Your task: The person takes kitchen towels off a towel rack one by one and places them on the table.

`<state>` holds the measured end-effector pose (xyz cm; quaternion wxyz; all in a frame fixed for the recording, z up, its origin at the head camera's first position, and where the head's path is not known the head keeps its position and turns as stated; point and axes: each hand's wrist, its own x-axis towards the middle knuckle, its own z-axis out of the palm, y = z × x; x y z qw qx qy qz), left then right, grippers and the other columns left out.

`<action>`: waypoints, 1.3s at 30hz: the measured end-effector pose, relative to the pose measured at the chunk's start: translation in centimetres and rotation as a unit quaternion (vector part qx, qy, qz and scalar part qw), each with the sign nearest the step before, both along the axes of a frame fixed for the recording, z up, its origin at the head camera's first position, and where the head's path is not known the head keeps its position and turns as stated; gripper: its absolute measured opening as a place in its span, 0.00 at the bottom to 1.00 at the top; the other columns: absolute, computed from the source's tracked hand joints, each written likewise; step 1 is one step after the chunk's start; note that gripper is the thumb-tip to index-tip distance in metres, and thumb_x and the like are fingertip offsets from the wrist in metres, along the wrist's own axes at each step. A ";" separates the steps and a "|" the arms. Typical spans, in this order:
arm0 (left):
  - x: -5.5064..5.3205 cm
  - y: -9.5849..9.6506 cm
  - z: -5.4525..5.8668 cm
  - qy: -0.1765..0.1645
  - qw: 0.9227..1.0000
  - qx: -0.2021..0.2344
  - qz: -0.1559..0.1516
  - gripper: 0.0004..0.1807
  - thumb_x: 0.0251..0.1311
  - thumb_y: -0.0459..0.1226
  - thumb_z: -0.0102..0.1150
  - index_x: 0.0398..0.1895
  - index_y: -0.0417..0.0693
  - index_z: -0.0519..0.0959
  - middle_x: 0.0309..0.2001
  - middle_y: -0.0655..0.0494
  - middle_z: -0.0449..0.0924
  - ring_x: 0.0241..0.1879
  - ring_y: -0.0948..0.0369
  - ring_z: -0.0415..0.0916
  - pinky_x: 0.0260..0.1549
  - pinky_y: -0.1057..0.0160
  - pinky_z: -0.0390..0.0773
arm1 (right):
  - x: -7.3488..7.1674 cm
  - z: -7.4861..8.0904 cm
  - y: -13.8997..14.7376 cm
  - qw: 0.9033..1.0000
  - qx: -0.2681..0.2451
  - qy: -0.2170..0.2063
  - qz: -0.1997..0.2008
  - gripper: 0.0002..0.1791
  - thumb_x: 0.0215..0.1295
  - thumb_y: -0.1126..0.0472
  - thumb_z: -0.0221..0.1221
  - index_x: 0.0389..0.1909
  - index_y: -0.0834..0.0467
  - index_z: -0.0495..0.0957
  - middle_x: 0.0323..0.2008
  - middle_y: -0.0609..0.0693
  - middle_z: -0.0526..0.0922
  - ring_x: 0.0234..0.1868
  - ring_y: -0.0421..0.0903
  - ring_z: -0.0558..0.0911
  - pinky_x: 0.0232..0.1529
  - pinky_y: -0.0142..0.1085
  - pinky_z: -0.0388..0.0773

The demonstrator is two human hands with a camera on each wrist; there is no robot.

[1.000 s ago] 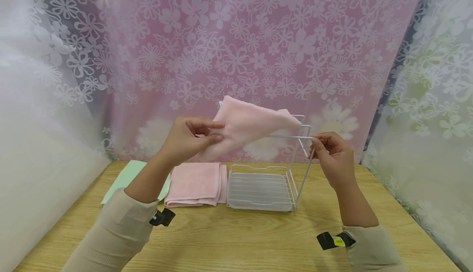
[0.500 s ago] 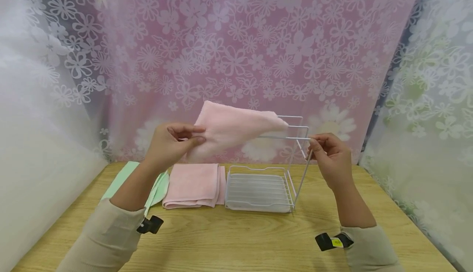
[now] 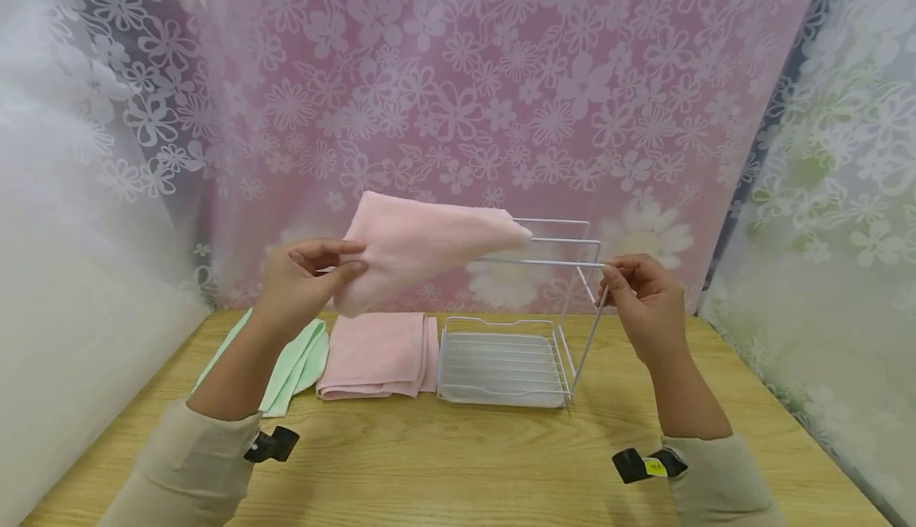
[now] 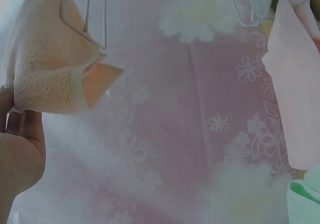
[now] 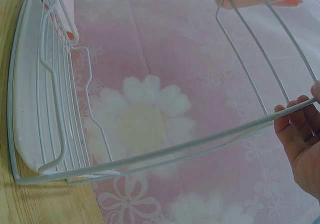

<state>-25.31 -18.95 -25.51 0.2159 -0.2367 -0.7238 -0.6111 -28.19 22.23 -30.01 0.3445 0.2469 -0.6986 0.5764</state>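
Note:
My left hand (image 3: pixel 304 279) pinches the left edge of a pale pink towel (image 3: pixel 422 245) between thumb and fingers. The towel is draped over the top bars of a white wire rack (image 3: pixel 554 262), hiding their left part; in the left wrist view the bars' joined ends overlap the towel (image 4: pixel 45 58). My right hand (image 3: pixel 644 300) pinches the rack's front upper corner, where the bar meets the upright; the right wrist view shows the fingertips around that white rod (image 5: pixel 200 138). Below, the rack's wire basket holds a pale tray (image 3: pixel 501 360).
A folded pink towel (image 3: pixel 375 352) lies on the wooden table (image 3: pixel 458 463), just left of the rack's base. Further left is a pale green towel (image 3: pixel 300 356), partly hidden by my left forearm. A floral curtain (image 3: pixel 458 98) hangs behind, with pale sheeting on both sides.
My left hand has moved left, drawing the pink towel along the bars, so more of their right part shows. More of the green towel shows. My right hand keeps its grip in place.

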 end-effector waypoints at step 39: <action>1.2 -0.9 -4.5 -0.112 0.993 -0.018 0.025 0.18 0.57 0.36 0.70 0.49 0.37 0.84 0.35 0.55 0.84 0.34 0.61 0.81 0.29 0.63 0.83 | 0.3 0.1 -0.1 0.999 -0.016 -0.034 -0.019 0.09 0.69 0.68 0.58 0.41 0.72 0.78 0.24 0.53 0.78 0.22 0.42 0.79 0.26 0.28 0.80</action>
